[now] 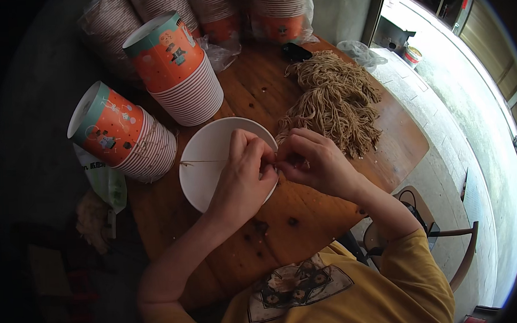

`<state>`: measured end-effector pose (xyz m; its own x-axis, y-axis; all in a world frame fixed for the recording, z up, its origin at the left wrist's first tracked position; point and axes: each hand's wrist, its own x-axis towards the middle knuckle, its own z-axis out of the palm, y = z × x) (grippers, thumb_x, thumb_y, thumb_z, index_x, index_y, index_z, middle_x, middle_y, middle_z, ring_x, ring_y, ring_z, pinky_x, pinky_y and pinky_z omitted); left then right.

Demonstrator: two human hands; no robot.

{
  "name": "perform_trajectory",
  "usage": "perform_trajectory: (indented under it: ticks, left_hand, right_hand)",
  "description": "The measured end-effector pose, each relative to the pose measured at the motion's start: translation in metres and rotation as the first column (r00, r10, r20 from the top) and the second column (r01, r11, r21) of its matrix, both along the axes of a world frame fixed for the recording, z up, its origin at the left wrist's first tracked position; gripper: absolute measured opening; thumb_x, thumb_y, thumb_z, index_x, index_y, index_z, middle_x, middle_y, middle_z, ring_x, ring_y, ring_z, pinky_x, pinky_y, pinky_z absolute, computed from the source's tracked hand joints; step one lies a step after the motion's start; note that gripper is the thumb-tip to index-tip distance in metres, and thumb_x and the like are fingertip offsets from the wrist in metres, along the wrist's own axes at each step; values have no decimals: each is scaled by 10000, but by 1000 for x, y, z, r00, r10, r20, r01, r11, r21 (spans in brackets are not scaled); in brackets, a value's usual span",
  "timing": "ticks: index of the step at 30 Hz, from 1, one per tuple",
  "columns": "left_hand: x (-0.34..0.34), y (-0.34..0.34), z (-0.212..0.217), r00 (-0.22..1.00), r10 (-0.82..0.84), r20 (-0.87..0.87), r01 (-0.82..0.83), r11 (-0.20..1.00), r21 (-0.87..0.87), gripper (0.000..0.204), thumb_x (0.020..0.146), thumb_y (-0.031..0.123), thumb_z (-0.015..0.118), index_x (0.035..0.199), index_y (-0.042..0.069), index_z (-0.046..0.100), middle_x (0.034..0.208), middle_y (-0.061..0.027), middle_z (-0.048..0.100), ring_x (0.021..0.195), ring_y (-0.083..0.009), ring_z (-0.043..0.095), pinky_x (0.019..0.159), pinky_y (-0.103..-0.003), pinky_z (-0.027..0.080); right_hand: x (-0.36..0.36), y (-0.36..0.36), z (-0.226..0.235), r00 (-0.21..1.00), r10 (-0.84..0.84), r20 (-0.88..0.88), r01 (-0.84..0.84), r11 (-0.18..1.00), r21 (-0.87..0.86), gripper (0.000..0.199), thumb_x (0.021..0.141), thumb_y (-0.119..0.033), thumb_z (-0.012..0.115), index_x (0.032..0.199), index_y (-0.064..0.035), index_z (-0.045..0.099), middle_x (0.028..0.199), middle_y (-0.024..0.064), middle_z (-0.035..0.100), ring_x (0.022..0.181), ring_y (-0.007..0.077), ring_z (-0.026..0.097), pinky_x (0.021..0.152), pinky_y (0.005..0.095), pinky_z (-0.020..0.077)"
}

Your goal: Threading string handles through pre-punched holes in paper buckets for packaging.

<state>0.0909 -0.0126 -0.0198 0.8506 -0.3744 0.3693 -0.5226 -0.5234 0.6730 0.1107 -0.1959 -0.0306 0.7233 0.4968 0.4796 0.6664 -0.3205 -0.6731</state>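
Observation:
Both my hands meet at the right rim of a white paper tub (202,144), which stands with its open mouth toward me. A thin tan string (203,161) runs across the mouth from the left rim to my left hand (247,171). That hand is closed in a pinch, its fingertips against those of my right hand (317,161). My right hand is closed as well, thumb and forefinger pressed together at the string's end. The fingers hide the exact grip. Just beyond my right hand lies a loose heap of tan strings (340,101).
Two stacks of orange-and-teal paper tubs, one tall stack (175,69) and one tilted stack (122,130), stand left on the wooden table (308,223). More plastic-wrapped stacks (280,11) line the back. A dark phone-like object (296,51) lies by the heap. A chair (465,256) is at right.

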Motion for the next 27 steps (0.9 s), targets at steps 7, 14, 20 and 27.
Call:
perform_trajectory:
  ticks: [7,14,20,27]
  left_hand:
    - [-7,-4,1,991,121,48,-125,989,74,147,783,-48,577,889,8,492,784,-77,563,711,-186,600,637,-313,499]
    - [-7,-3,0,977,91,-191,-115,986,-119,98,830,-24,557,891,16,493,816,-46,568,757,-111,585,673,-276,490]
    - [0,1,-6,915,-23,-403,-125,932,-339,121,813,-25,570,890,24,490,800,-27,549,773,-92,554,701,-261,473]
    - [1,1,3,790,-179,-586,-203,827,-525,129,841,-19,568,914,59,495,855,4,540,806,-66,527,780,-233,449]
  right_hand:
    - [1,0,-3,996,8,85,-9,1000,12,131,774,-77,661,844,-30,561,798,73,527,722,225,567,595,317,502]
    - [-2,0,-6,1000,0,25,-1,999,39,121,782,-78,653,842,-29,560,797,71,523,712,209,573,594,306,501]
    - [-5,2,-13,986,-22,-164,42,991,124,127,801,-97,639,866,-24,558,797,76,529,687,180,582,584,287,484]
    - [-6,5,-27,943,-31,-330,117,963,243,123,845,-117,612,895,-23,550,810,65,569,676,131,579,581,266,463]
